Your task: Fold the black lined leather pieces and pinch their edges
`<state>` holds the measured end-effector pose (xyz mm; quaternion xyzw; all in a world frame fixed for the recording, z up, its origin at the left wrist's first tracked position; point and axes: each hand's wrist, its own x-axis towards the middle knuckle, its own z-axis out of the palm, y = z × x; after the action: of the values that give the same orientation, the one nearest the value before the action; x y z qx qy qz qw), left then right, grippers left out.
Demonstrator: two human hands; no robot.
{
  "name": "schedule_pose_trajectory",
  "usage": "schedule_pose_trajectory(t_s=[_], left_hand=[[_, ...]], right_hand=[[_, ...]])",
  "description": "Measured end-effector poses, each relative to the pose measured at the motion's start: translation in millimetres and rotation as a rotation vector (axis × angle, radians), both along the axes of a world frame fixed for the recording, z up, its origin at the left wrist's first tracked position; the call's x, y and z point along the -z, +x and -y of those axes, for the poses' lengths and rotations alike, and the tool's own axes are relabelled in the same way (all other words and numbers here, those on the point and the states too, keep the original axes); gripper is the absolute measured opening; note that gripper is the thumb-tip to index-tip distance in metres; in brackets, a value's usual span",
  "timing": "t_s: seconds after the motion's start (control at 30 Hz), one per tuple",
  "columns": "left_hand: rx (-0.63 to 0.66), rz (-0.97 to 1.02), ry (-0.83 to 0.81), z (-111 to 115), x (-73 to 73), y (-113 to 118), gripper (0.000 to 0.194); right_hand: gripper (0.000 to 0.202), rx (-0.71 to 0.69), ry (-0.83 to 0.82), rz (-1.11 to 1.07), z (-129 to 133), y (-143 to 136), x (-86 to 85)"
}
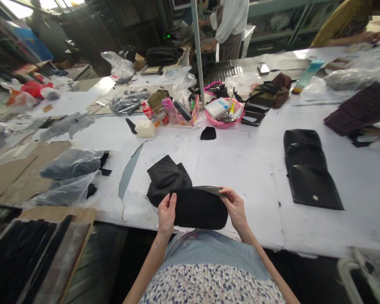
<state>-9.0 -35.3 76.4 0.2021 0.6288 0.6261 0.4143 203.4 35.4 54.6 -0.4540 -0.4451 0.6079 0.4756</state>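
Black piece (pixel 200 209) clamped in L hand (pixel 166 213) & R hand (pixel 236 207); L fingertips hidden behind it.

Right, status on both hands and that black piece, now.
Left hand and right hand pinching black piece, upper corners. Folded black cloth close behind it.

There are one held black piece (pixel 200 211), one pink basket (pixel 222 124), one pole (pixel 197 50), one cream container (pixel 145 129), two people (pixel 231 21) at top.

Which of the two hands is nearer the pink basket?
Right: the right hand is nearly below the pink basket; the left hand is lower and off to its left.
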Motion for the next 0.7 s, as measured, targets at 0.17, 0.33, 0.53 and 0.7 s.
schedule_pose_trajectory(t_s=[0.17, 0.33, 0.53, 0.7], left_hand=[[-0.056, -0.010, -0.011, 5, -0.6, 2, 0.033], [-0.083, 0.001, 0.000, 6, -3.1, 6, 0.031], [-0.101, 0.010, 0.012, 8, -4.0, 8, 0.030], [-0.115, 0.007, 0.017, 8, -2.5, 8, 0.029]], right_hand=[[0.025, 0.032, -0.137, -0.079, 2, -2, -5.9], [0.028, 0.089, -0.268, -0.140, 5, -6, -13.3], [0.026, 0.134, -0.327, -0.225, 5, -7, -19.8], [0.027, 0.135, -0.337, -0.260, 4, -6, -23.5]])
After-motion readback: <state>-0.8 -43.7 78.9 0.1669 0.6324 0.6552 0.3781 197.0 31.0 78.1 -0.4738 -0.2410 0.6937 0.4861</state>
